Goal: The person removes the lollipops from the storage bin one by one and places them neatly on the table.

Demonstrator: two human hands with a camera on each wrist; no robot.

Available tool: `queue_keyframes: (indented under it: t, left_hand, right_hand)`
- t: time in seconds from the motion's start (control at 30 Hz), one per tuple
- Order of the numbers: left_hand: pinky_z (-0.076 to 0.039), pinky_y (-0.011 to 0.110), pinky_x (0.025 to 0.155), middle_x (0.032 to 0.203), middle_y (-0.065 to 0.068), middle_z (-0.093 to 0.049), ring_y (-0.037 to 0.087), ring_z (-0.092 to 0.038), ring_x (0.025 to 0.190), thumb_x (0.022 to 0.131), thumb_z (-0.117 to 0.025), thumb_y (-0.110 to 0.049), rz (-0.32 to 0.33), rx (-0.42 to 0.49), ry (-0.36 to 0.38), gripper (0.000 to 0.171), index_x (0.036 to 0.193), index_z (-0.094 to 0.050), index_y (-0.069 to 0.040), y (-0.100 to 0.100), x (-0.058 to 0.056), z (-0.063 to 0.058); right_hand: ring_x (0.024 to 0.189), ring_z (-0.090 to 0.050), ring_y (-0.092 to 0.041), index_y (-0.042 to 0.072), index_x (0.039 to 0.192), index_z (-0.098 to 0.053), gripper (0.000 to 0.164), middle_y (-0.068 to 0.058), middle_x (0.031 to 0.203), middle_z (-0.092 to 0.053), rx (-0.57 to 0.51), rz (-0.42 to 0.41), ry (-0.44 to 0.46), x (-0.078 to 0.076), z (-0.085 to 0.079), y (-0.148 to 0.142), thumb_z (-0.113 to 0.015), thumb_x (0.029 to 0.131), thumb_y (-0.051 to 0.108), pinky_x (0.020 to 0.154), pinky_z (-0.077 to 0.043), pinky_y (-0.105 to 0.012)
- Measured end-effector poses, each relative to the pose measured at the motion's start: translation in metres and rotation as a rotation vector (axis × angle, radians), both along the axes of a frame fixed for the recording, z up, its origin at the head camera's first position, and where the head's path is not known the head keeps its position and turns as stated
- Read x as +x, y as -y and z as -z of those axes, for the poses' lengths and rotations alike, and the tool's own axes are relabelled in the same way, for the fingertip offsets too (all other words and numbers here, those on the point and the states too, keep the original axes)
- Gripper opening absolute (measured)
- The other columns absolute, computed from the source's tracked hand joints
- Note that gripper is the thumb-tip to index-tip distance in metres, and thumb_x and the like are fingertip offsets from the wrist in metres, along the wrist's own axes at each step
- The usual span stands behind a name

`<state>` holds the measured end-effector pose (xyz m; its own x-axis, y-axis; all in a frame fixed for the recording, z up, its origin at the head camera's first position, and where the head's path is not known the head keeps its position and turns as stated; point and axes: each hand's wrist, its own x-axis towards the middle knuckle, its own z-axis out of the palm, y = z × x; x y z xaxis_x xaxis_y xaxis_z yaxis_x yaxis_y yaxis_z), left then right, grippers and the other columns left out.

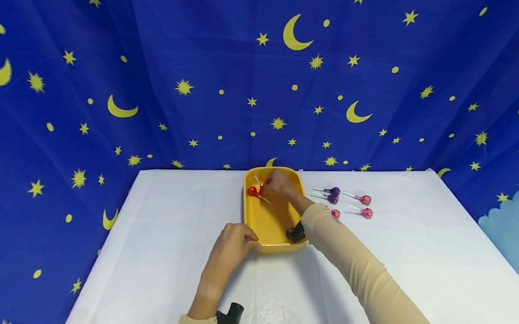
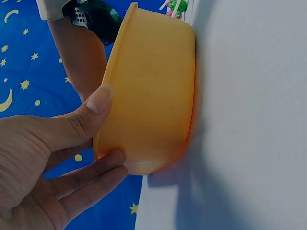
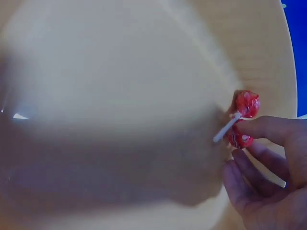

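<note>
A yellow plastic tub stands on the white table. At its near left corner my left hand holds the rim, the thumb outside against the wall in the left wrist view. My right hand reaches into the far end of the tub. Its fingers pinch a red-wrapped lollipop, partly hidden by the index finger in the right wrist view. Right beside it lies another red lollipop, its white stick pointing away from the hand.
To the right of the tub lie purple lollipops and several pink ones, partly behind the right forearm. A blue star-and-moon cloth hangs behind the table. Black wrist devices sit at both wrists.
</note>
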<state>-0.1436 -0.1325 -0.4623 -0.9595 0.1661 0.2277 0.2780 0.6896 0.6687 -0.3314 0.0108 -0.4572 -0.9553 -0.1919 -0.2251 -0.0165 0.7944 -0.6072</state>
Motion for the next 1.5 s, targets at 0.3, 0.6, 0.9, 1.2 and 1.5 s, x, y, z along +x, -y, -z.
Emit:
queue_keyframes:
  t: [0.3, 0.6, 0.9, 1.2, 1.5]
  left_hand:
    - [-0.055, 0.030, 0.071, 0.076, -0.002, -0.072, 0.014, -0.066, 0.075, 0.073, -0.084, -0.014, 0.002, -0.005, -0.002, 0.010, 0.079, -0.077, -0.008, -0.002, 0.000, 0.001]
    - [-0.056, 0.031, 0.073, 0.076, -0.003, -0.071, 0.013, -0.065, 0.075, 0.073, -0.084, -0.013, -0.016, 0.009, 0.028, 0.011, 0.079, -0.077, -0.007, -0.003, -0.001, 0.000]
    - [-0.057, 0.033, 0.076, 0.079, 0.000, -0.073, 0.017, -0.068, 0.079, 0.073, -0.084, -0.011, -0.011, 0.019, 0.019, 0.011, 0.080, -0.078, -0.005, -0.003, -0.001, 0.001]
    - [-0.057, 0.033, 0.074, 0.078, 0.001, -0.073, 0.017, -0.068, 0.078, 0.072, -0.084, -0.011, -0.026, 0.011, 0.017, 0.009, 0.078, -0.078, -0.006, -0.004, -0.001, 0.002]
    - [-0.057, 0.032, 0.075, 0.080, 0.001, -0.073, 0.018, -0.069, 0.080, 0.073, -0.084, -0.009, -0.022, 0.019, 0.019, 0.009, 0.078, -0.077, -0.007, -0.005, -0.002, 0.002]
  right_hand:
    - [0.068, -0.059, -0.014, -0.001, 0.091, -0.073, 0.021, -0.012, 0.088, -0.072, -0.081, -0.014, -0.067, 0.002, -0.003, -0.009, -0.082, 0.075, 0.008, 0.059, -0.049, -0.018]
    - [0.069, -0.065, -0.016, 0.001, 0.097, -0.074, 0.029, -0.014, 0.093, -0.073, -0.100, -0.016, -0.082, 0.004, -0.014, -0.017, -0.085, 0.071, 0.007, 0.064, -0.056, -0.022]
    - [0.079, -0.066, -0.018, -0.001, 0.099, -0.073, 0.028, -0.015, 0.095, -0.073, -0.149, -0.081, -0.118, 0.009, -0.026, -0.043, -0.082, 0.073, 0.004, 0.068, -0.054, -0.021]
    - [0.079, -0.062, -0.017, 0.000, 0.099, -0.071, 0.027, -0.012, 0.094, -0.072, -0.234, -0.032, -0.046, 0.009, -0.035, -0.071, -0.081, 0.074, 0.002, 0.074, -0.057, -0.024]
    - [0.089, -0.062, -0.022, 0.000, 0.102, -0.069, 0.028, -0.013, 0.099, -0.069, -0.263, -0.029, -0.035, 0.027, -0.039, -0.112, -0.081, 0.077, 0.003, 0.080, -0.058, -0.028]
